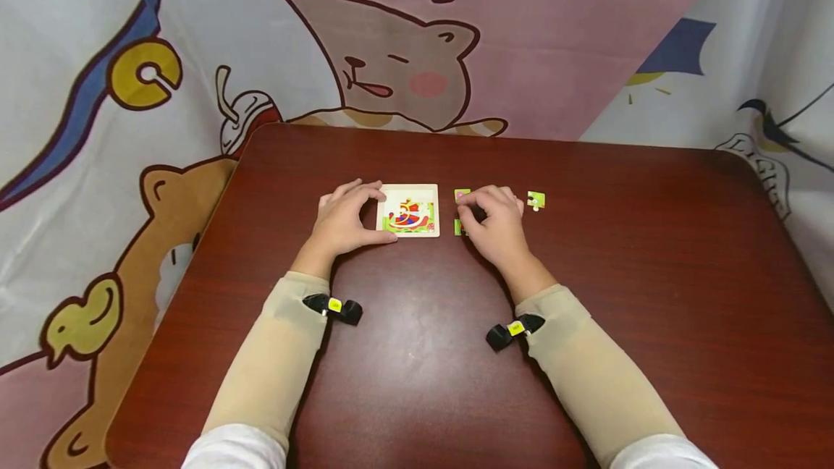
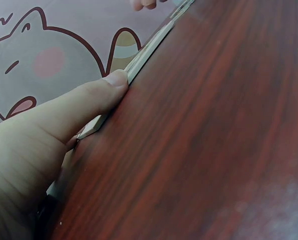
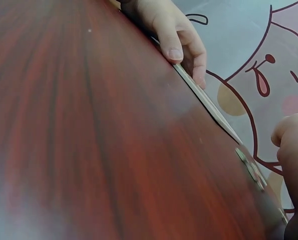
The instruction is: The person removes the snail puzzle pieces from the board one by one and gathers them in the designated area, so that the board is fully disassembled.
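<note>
A small pale puzzle tray lies on the table, its lower part filled with a colourful picture and its upper part bare. My left hand holds the tray at its left side, thumb along the near edge and fingers at the far left corner. In the left wrist view, the thumb presses the tray's edge. My right hand hovers over puzzle pieces just right of the tray, fingers bent. A pink-and-green piece and a green piece show beside its fingertips. Whether those fingers pinch a piece is hidden.
Another green puzzle piece lies to the right of the right hand. The dark red wooden table spreads around, with a cartoon-printed curtain behind its far edge. Each wrist wears a black camera strap.
</note>
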A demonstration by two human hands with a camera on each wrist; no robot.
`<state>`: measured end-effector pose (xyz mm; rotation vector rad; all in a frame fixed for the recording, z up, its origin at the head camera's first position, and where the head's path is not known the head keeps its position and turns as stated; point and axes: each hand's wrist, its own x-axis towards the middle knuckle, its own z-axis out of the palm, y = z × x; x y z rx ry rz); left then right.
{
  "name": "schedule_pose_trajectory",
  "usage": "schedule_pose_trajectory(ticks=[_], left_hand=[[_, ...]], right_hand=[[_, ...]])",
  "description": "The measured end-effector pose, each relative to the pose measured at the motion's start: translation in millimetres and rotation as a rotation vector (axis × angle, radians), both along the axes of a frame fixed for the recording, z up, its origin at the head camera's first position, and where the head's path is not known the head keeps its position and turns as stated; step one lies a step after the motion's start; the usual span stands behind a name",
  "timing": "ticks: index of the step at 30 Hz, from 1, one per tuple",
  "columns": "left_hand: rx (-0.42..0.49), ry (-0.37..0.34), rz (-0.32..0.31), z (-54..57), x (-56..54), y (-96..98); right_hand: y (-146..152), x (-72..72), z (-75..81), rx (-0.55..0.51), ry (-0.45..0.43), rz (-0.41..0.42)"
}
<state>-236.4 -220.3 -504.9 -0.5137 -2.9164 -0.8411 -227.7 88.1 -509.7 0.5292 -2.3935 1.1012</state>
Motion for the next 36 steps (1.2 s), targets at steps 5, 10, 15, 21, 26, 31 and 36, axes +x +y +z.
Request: schedule_pose_trajectory(ticks=[5,10,15,21,26,31,36], left_hand=[[0.005,-0.012,-0.008,2.1,0.5,-0.8],[-0.004,-0.010,-0.004,1.9,0.7,-1.4],[0.003,-0.010,-0.005,1.2,0.7,-1.9],[0.002,-0.005,-0.009,-0.9,-0.9,-3.8],[0.000,-0.006,-0.010,-2.1,-1.5,-1.9],[-0.005,-0.010,-0.008,-0.2,-1.4,-1.6],[-0.005,-0.016,-0.003,1.4,-0.6,-2.5]], right_hand=[[-18,-3.7,0.3,-0.017,0.000,0.022],[-34,-6.1,1.8,0.012,-0.025,0.058],[-44,-8.4,4.8,0.078,-0.066,0.079],[-55,-13.5,8.6,0.207,-0.121,0.091],[-59,-16.2,11.5,0.308,-0.169,0.060],[-61,-17.9,11.8,0.361,-0.196,0.046],[-62,-19.3,11.1,0.438,-0.229,0.055]])
